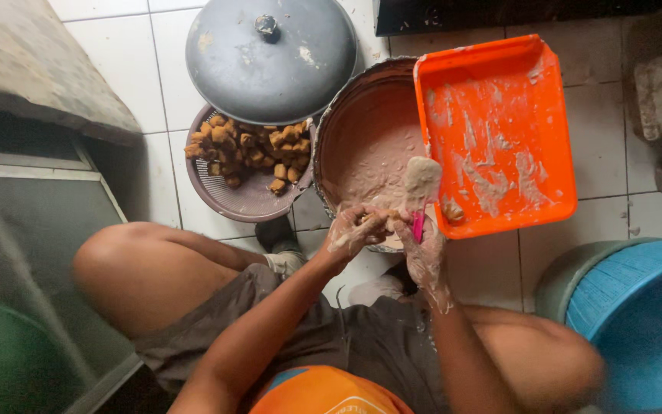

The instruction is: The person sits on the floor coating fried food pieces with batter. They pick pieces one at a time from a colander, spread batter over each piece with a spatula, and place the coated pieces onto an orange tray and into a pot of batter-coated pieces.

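Observation:
My left hand, smeared with pale batter, is closed around a small brown food piece at the near rim of a round bowl holding pinkish-grey paste. Touching it on the right, my right hand grips the pink handle of a spatula, whose batter-coated blade stands over the bowl's right side. An orange tray, streaked with batter, rests tilted on the bowl's right rim.
A purple colander with several brown fried pieces sits left of the bowl, a dark round lid partly over it. A blue tub stands at the lower right. White floor tiles lie under everything. My bent knees frame the lower view.

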{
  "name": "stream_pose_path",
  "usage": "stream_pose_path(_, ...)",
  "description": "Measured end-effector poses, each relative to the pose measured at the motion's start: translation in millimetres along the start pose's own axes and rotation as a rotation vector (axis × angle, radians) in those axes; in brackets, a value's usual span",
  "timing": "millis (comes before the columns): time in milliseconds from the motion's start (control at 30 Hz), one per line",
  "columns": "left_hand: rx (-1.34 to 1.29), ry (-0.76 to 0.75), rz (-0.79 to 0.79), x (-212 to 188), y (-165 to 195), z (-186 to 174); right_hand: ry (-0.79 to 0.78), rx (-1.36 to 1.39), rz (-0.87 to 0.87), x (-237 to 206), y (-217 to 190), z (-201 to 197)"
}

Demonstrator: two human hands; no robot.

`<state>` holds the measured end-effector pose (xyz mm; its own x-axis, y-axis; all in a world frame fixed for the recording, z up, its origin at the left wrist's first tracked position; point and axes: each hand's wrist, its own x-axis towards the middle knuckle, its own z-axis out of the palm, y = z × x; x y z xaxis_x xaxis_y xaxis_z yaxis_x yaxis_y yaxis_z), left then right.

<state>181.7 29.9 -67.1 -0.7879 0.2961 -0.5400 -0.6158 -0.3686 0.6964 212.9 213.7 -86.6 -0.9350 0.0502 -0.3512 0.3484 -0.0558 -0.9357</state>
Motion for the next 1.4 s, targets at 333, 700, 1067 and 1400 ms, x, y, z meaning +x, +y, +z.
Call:
stream_pose_path(333,0.312,0.307,0.346,-3.7,29.7,25.7,-0.143,0.136,-0.026,-15.4,-20.9,9.9)
stream_pose_path(700,-0.048,-0.144,0.228,-17.5,61.9,18.5,-0.002,-0.763,-0.305,-8.9,-80.0,-25.0)
stream_pose_path(1067,-0.116,-0.282,0.253,-21.2,54.9,6.7,0.076,-0.727,-0.396,-15.0,-81.0,-14.7)
stream_pose_path(1400,-0.158,-0.081,0.323,-6.8,42.3,1.7,0.081,-0.802,-0.430,-24.0,-85.8,-23.1)
